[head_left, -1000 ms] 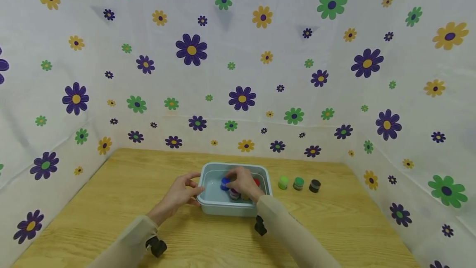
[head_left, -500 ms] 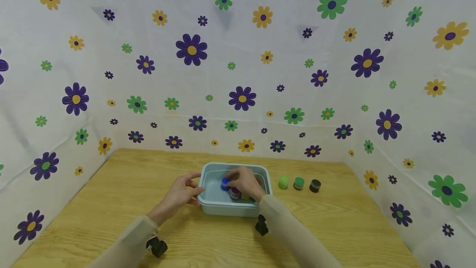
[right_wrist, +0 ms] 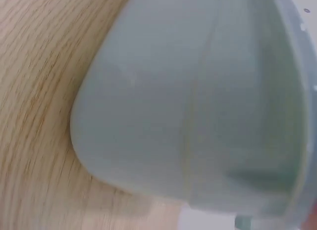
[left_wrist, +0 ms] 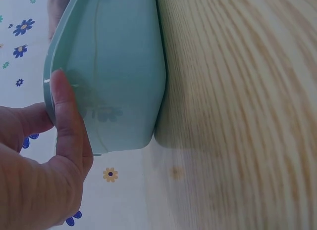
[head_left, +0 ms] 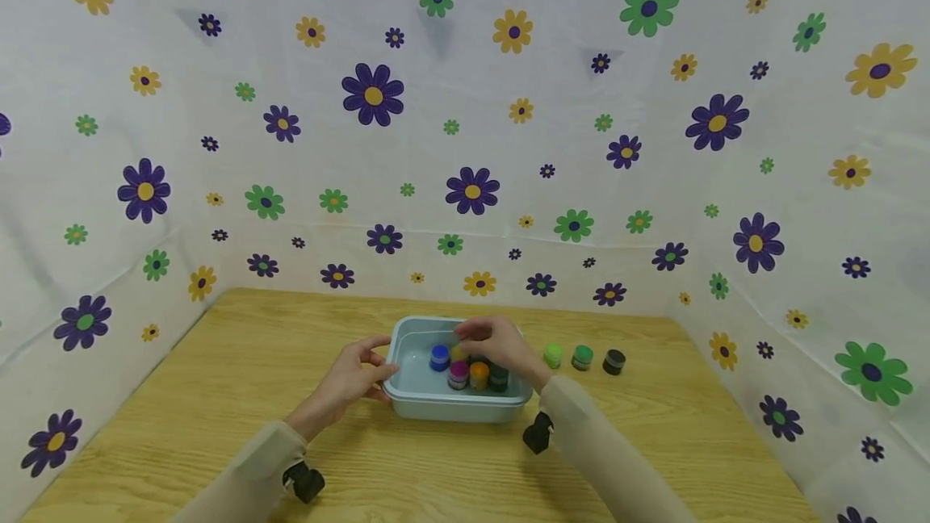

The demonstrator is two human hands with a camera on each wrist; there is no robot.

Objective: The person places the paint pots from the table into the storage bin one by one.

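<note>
A pale blue-green plastic bin (head_left: 465,410) stands on the table in the head view. My left hand (head_left: 350,382) grips its left rim; the left wrist view has the fingers hooked over the bin's edge (left_wrist: 48,76). Inside sit several small paint jars, among them a blue-capped jar (head_left: 439,358), a magenta-capped jar (head_left: 458,375), an orange jar (head_left: 479,376) and a dark green jar (head_left: 498,378). Above the bin's right half hovers my right hand (head_left: 503,348), fingers loosely bent, nothing visible in them. It hides part of the bin and a yellowish jar (head_left: 459,353).
Right of the bin, a light green jar (head_left: 553,356), a green jar (head_left: 582,357) and a black jar (head_left: 613,361) stand in a row on the wooden table (head_left: 305,329). A flower-patterned white cloth (head_left: 421,160) hangs behind and at both sides.
My right hand has let go of the blue-capped jar and moved right and up, uncovering more jars. The blue-capped jar stays in the bin. My left hand keeps its place on the rim.
</note>
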